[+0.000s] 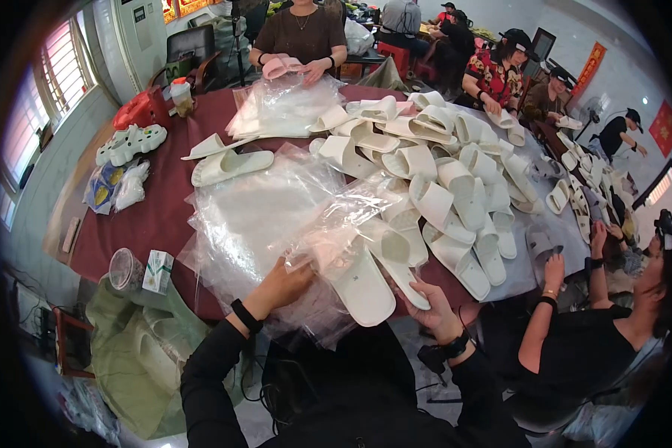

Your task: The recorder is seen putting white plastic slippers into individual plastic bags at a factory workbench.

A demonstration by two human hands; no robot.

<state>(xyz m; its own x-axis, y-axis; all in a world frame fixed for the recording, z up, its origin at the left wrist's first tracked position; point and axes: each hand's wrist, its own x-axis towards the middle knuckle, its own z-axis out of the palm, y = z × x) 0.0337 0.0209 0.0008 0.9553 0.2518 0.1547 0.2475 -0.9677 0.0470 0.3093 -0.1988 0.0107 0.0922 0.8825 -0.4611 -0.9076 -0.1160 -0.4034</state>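
My left hand (282,290) is closed on the edge of a clear plastic bag (340,213), its fingertips partly behind the film. A pair of white slide slippers lies side by side in front of me: the left slipper (364,291) has its toe end under the film, and the right slipper (405,280) is beside it. Gripping the heel of that right slipper is my right hand (434,310), its thumb along the edge. How far the toes reach into the bag is hard to make out. To the left, a stack of flat clear bags (254,209) covers the dark red tablecloth.
A large heap of white slippers (455,179) spreads across the table's right. Two slippers (235,166) lie above the bag stack. At left are a lidded tub (125,269), a small box (157,272) and white clogs (131,143). Across sits a person holding pink slippers (280,67); co-workers sit right.
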